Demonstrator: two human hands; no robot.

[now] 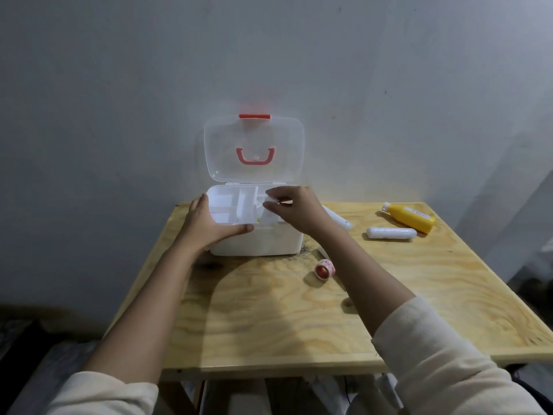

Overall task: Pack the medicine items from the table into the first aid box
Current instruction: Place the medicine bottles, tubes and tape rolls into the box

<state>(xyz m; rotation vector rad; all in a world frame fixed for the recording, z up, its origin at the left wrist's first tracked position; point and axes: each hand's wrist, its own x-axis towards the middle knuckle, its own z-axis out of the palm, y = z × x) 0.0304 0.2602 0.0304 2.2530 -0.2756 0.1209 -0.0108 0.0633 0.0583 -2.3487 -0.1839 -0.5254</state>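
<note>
- A person's left hand (206,224) clasps the near left corner of the open first aid box (254,244), with the thumb laid along its front rim. The grip looks meant to steady the box while it is filled.
- The right hand (296,209) hovers over the box's right-hand compartment, fingertips narrowed in a pinch on a small white item (270,202). What the item is cannot be made out.
- The clear lid (254,139) stands upright behind the box against the wall, leaving the divided tray free for loading.
- To the right of the box, a yellow bottle (410,217) and a white tube (391,233) lie on their sides, not yet packed.
- A red-and-white tape roll (324,268) sits just in front of the box's right corner on the plywood table (269,324).
- A further white object (339,220) lies just right of the box, partly hidden by the right wrist.
</note>
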